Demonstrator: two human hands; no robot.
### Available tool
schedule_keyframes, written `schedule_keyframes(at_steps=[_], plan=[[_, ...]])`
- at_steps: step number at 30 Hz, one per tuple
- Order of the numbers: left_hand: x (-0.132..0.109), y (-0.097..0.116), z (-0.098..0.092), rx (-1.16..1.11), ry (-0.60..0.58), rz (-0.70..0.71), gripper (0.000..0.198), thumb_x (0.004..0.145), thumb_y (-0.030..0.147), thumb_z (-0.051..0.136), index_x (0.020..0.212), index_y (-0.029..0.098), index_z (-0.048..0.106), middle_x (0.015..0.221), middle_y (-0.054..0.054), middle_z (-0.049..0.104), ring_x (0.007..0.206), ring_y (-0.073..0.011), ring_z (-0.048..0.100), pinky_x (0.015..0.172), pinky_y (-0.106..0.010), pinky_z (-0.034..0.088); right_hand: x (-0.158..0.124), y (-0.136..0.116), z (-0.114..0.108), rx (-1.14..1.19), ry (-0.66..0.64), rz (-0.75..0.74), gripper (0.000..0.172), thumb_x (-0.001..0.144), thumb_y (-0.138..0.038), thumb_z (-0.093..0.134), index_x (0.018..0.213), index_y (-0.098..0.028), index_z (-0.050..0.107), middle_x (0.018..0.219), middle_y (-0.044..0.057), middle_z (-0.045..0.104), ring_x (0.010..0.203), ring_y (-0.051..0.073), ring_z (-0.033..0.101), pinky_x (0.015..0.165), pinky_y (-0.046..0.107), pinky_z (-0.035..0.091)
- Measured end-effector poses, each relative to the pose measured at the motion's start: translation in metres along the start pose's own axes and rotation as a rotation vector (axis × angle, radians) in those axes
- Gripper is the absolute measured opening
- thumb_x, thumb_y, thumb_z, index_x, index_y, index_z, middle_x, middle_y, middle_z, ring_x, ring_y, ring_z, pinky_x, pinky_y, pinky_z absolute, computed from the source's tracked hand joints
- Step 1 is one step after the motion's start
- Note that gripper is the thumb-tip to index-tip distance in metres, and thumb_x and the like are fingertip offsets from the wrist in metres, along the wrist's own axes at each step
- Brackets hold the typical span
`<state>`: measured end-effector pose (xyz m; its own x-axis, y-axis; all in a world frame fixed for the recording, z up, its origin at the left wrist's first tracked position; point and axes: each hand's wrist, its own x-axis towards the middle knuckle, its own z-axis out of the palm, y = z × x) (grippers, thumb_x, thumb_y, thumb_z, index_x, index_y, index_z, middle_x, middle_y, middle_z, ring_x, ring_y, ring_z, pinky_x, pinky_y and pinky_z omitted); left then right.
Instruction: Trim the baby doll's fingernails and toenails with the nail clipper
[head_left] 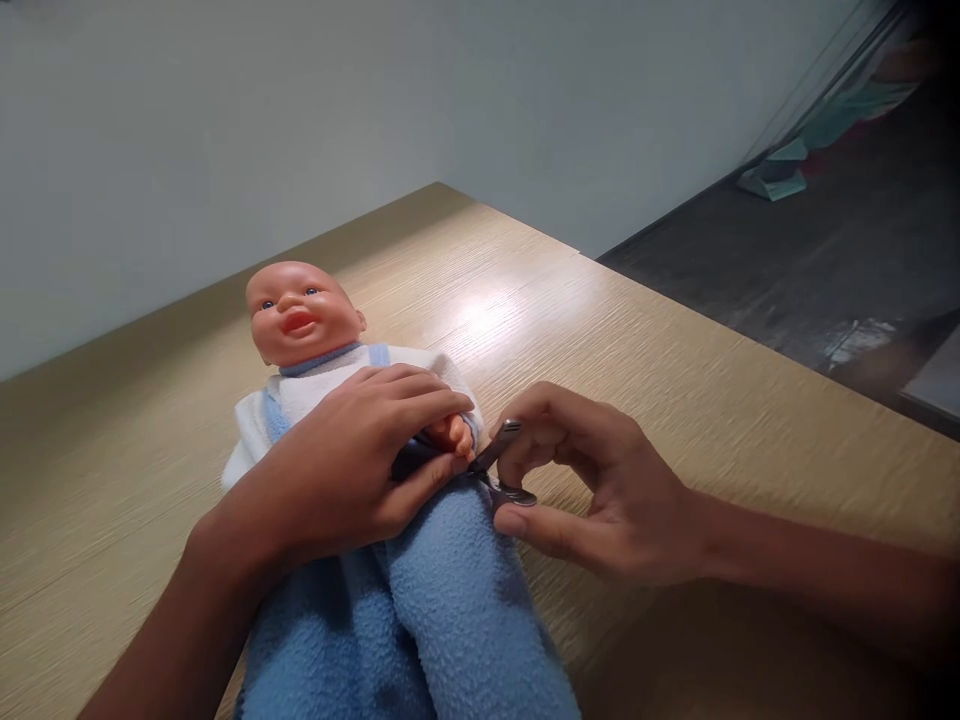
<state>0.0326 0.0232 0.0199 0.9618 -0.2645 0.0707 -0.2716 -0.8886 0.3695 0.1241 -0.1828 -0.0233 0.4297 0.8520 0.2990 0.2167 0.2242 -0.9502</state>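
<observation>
A baby doll (pixel 304 315) in a white top and fuzzy blue trousers lies face up on the wooden table (pixel 637 370). Across its chest rests my left hand (pixel 360 460), with thumb and fingers closed round the doll's hand (pixel 452 434). My right hand (pixel 600 480) grips a small metal nail clipper (pixel 499 452) between thumb and bent forefinger. The clipper's lever stands apart from its body, and its tip is at the doll's fingertips. Whether the tip touches them is too small to tell.
A pale wall (pixel 300 120) runs behind the table. Beyond the table's right edge lies a dark floor (pixel 720 240) with a pale green object (pixel 776 178) beside the wall. A whitish surface (pixel 937 375) shows at the far right.
</observation>
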Motion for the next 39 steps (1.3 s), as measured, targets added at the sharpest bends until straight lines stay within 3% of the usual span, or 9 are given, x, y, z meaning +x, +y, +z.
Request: schedule_keyframes(at_steps=[5, 11, 14, 19, 27, 32, 39], plan=[[0.000, 0.001, 0.000, 0.001, -0.017, -0.010, 0.007, 0.096, 0.029, 0.056, 0.100, 0.026, 0.061, 0.102, 0.000, 0.068, 0.105, -0.0207, 0.061, 0.096, -0.041, 0.046, -0.004, 0.006, 0.001, -0.030, 0.119, -0.131, 0.036, 0.083, -0.019, 0.075, 0.110, -0.018, 0.052, 0.077, -0.002, 0.066, 0.067, 0.011, 0.066, 0.066, 0.026, 0.057], [0.002, 0.000, -0.001, -0.004, -0.017, -0.003, 0.008, 0.096, 0.029, 0.056, 0.098, 0.025, 0.062, 0.104, 0.000, 0.069, 0.104, -0.0203, 0.062, 0.094, -0.040, 0.047, -0.008, 0.012, 0.000, -0.223, 0.231, -0.292, 0.046, 0.083, -0.024, 0.079, 0.118, -0.021, 0.049, 0.087, 0.000, 0.072, 0.076, 0.013, 0.072, 0.074, 0.026, 0.059], [0.002, 0.000, -0.001, -0.012, -0.025, 0.005, 0.011, 0.097, 0.030, 0.055, 0.102, 0.025, 0.064, 0.109, -0.001, 0.070, 0.104, -0.0207, 0.062, 0.094, -0.040, 0.047, -0.006, 0.012, -0.003, -0.453, 0.193, -0.451, 0.045, 0.082, -0.033, 0.082, 0.114, -0.019, 0.054, 0.088, 0.001, 0.073, 0.077, 0.013, 0.073, 0.073, 0.022, 0.059], [0.000, -0.001, 0.000, 0.006, -0.020, 0.006, 0.022, 0.097, 0.028, 0.056, 0.117, 0.028, 0.063, 0.114, 0.000, 0.070, 0.108, -0.0211, 0.062, 0.098, -0.041, 0.046, -0.003, 0.009, -0.005, -0.759, 0.001, -0.719, 0.032, 0.091, -0.034, 0.073, 0.108, -0.012, 0.057, 0.078, 0.003, 0.073, 0.070, 0.015, 0.071, 0.071, 0.027, 0.060], [0.001, -0.003, 0.000, -0.006, -0.020, 0.009, 0.028, 0.096, 0.021, 0.056, 0.122, 0.028, 0.062, 0.116, 0.000, 0.070, 0.108, -0.0205, 0.061, 0.098, -0.039, 0.046, -0.005, -0.001, -0.001, -0.971, -0.081, -0.732, 0.024, 0.091, -0.020, 0.071, 0.109, -0.011, 0.059, 0.085, 0.004, 0.075, 0.067, 0.013, 0.068, 0.064, 0.027, 0.059], [0.001, -0.003, 0.001, -0.007, -0.019, 0.013, 0.028, 0.094, 0.019, 0.058, 0.121, 0.027, 0.062, 0.115, -0.001, 0.070, 0.106, -0.0207, 0.062, 0.097, -0.039, 0.046, -0.006, -0.007, 0.001, -0.995, -0.136, -0.727, 0.026, 0.084, -0.004, 0.068, 0.107, -0.011, 0.059, 0.078, 0.001, 0.072, 0.061, 0.012, 0.064, 0.059, 0.026, 0.054], [0.001, -0.004, 0.002, -0.011, -0.014, 0.019, 0.025, 0.095, 0.021, 0.056, 0.118, 0.027, 0.063, 0.115, -0.002, 0.070, 0.107, -0.0213, 0.062, 0.097, -0.040, 0.047, -0.006, -0.003, -0.001, -0.998, -0.072, -0.707, 0.018, 0.094, -0.021, 0.066, 0.110, -0.014, 0.060, 0.082, 0.001, 0.075, 0.061, 0.011, 0.065, 0.058, 0.025, 0.055]])
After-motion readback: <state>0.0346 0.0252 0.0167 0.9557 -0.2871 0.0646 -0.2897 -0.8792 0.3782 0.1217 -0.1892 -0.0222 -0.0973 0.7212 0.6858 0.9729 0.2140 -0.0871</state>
